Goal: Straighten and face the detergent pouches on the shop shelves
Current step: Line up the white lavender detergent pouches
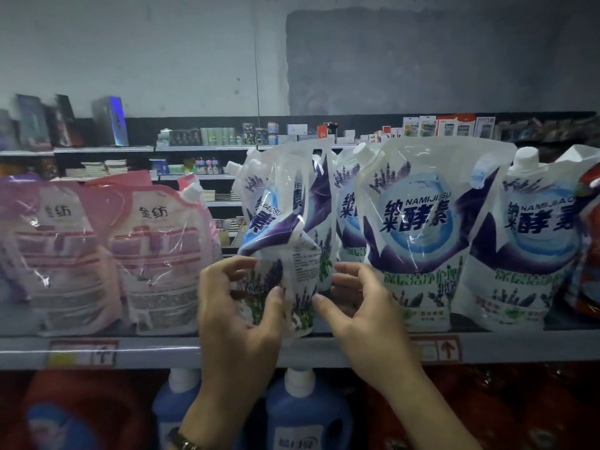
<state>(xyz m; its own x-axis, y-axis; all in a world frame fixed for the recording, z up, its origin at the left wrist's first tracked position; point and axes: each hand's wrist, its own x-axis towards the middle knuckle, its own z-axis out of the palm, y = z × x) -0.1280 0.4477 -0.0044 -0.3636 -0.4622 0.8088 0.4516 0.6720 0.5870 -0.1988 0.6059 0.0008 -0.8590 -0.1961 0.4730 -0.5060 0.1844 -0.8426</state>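
Note:
A white and purple detergent pouch [282, 228] stands twisted and creased on the shelf [162, 347], its face turned left. My left hand [240, 306] holds its lower left side, thumb on the front. My right hand [360, 303] has its curled fingers at the pouch's lower right edge, thumb touching the front. To the right, two matching pouches [422, 228] [535, 241] face forward and upright. Another one [347, 203] stands behind them. Two pink pouches [48, 251] [159, 251] stand at the left.
Blue bottles [305, 414] and red containers [81, 410] fill the shelf below. A red pouch [587, 241] sits at the far right edge. Price tags [435, 349] hang on the shelf lip. Farther shelves with small boxed goods [227, 136] stand behind.

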